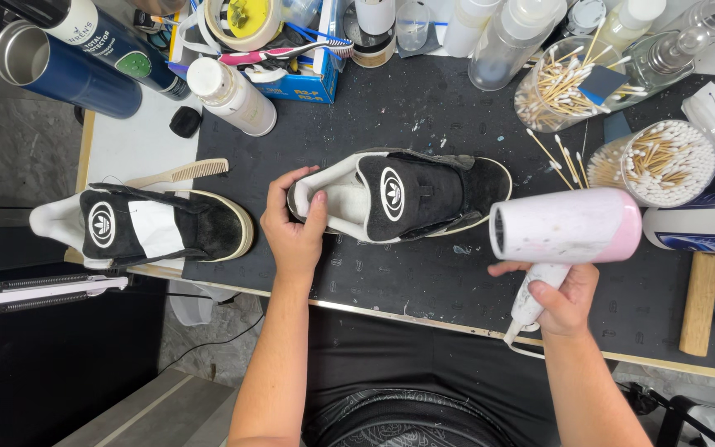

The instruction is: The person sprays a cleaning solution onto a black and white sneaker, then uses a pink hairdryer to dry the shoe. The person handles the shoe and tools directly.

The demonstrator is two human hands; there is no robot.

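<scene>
A black mat (424, 108) covers most of the counter (130, 145), stopping short at the left, where a strip of white surface shows. The near edge of the counter runs just above the person's lap, and the band of mat between that edge and the black shoe (399, 194) is bare apart from a few specks. The far side is crowded: a jar of cotton swabs (560, 91), a second round tub of swabs (664, 161), clear bottles (506, 33), a blue box (308, 83) with a toothbrush (287, 51) on it, a white bottle (232, 95) lying on its side and two dark blue cans (68, 70). A few loose swabs lie on the mat just right of the shoe's toe.

The left hand (295, 223) is closed on the heel of the black shoe, thumb inside the white-lined opening and fingers curled over the collar. The shoe lies on the mat near the middle, toe pointing right. The right hand (564, 298) is wrapped around the handle of a white and pink hair dryer (568, 225), held just right of the shoe's toe with its nozzle facing the shoe.

A second black shoe (146, 225) rests well left of the left hand, half on the mat's edge, with a wooden brush (179, 174) just behind it. A wooden handle (699, 302) lies at the far right.
</scene>
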